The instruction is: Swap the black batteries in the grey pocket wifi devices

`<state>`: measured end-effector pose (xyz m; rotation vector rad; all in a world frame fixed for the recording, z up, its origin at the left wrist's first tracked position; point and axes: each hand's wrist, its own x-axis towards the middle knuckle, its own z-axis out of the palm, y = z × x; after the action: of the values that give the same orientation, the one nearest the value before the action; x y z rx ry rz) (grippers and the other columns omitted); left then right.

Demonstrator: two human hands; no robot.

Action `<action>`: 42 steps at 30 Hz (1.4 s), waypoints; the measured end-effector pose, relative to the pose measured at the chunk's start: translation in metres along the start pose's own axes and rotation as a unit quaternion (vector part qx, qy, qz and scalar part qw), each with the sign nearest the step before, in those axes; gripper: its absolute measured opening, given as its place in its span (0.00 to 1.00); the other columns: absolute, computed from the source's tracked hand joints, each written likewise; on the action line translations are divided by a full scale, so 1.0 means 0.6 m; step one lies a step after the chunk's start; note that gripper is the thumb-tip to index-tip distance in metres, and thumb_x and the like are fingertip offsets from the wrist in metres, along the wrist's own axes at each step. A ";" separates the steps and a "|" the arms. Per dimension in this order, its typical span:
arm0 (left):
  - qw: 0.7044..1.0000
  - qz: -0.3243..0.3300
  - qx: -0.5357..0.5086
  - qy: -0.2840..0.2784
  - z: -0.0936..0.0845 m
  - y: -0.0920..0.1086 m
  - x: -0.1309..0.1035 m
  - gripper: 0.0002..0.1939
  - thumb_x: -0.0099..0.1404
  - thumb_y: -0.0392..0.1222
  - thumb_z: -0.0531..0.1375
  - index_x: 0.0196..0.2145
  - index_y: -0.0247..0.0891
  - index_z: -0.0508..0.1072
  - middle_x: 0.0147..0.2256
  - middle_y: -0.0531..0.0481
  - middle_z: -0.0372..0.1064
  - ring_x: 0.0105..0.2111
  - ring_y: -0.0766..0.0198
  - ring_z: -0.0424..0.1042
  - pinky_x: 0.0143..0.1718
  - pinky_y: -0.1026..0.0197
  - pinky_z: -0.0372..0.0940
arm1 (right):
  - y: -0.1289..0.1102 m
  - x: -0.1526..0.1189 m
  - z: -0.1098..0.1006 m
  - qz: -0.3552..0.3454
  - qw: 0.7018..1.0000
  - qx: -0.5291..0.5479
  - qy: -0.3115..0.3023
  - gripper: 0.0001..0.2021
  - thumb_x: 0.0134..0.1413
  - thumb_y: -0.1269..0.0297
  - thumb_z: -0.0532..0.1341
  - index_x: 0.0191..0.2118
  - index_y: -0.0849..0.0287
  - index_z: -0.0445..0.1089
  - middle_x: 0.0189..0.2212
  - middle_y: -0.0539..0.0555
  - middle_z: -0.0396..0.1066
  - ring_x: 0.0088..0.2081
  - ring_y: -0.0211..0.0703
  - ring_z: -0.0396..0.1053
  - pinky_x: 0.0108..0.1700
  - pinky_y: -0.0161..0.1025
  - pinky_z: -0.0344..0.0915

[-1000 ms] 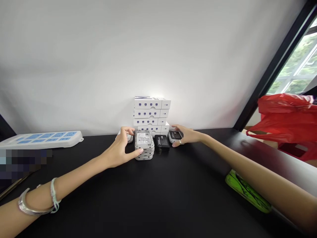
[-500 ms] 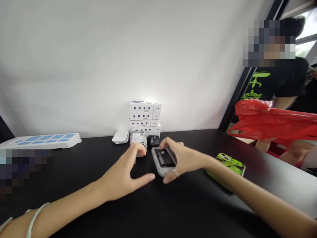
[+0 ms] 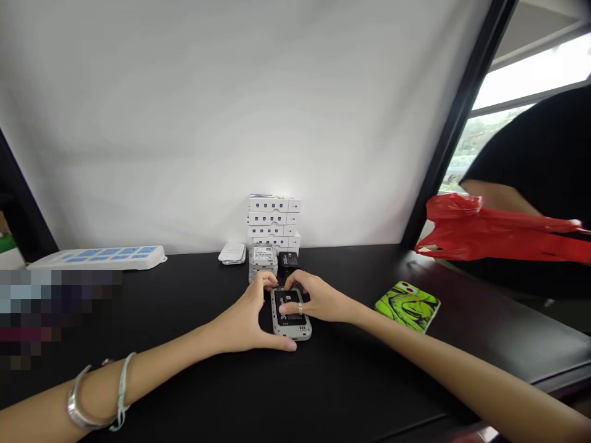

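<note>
Both hands meet, close together, at a grey-white rounded rectangular plastic device [image 3: 301, 335] lying open on the black tabletop [image 3: 286, 400]. Spread in a wide curve, the left hand [image 3: 247, 317] has its thumb at the near edge and its fingertips by the far edge; whether it grips, I cannot tell. Bent over the flat black battery [image 3: 292, 319] in the device, the right hand [image 3: 318, 299] has its thumb over the battery and its fingers at the far end. Right of them lies a green-and-black patterned phone case [image 3: 409, 306]. Beyond, a stack of similar grey-white devices [image 3: 263, 256] stands between thin white covers [image 3: 232, 253] and more black batteries [image 3: 289, 260], before stacked white cardboard boxes [image 3: 270, 231].
</note>
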<state>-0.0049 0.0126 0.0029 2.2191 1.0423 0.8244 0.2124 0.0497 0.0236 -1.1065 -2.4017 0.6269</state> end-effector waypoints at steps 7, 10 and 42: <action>0.999 0.008 0.030 0.035 0.014 -0.019 0.010 0.20 0.68 0.44 0.62 0.55 0.38 0.65 0.56 0.43 0.62 0.52 0.48 0.67 0.49 0.43 0.67 | -0.025 0.024 0.011 0.006 0.994 -0.108 0.031 0.20 0.51 0.46 0.65 0.29 0.60 0.67 0.37 0.58 0.66 0.45 0.55 0.63 0.45 0.47 0.62; 0.998 -0.001 0.037 0.048 0.020 -0.022 0.011 0.19 0.69 0.44 0.62 0.54 0.38 0.67 0.55 0.43 0.64 0.49 0.51 0.70 0.47 0.45 0.69 | -0.033 0.027 0.021 0.019 0.989 -0.140 0.036 0.16 0.56 0.51 0.63 0.33 0.62 0.69 0.40 0.57 0.67 0.48 0.52 0.64 0.49 0.50 0.62; 0.997 -0.034 0.051 0.047 0.010 0.012 -0.002 0.18 0.68 0.45 0.63 0.53 0.37 0.68 0.53 0.43 0.67 0.47 0.52 0.72 0.46 0.46 0.70 | -0.008 0.001 -0.043 0.127 0.957 0.237 0.110 0.17 0.64 0.59 0.59 0.54 0.61 0.65 0.50 0.57 0.68 0.45 0.46 0.71 0.45 0.48 0.71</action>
<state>0.0018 0.0063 0.0035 2.2341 1.2233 0.8701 0.2232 0.0530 0.0473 -1.1992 -1.8006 1.0404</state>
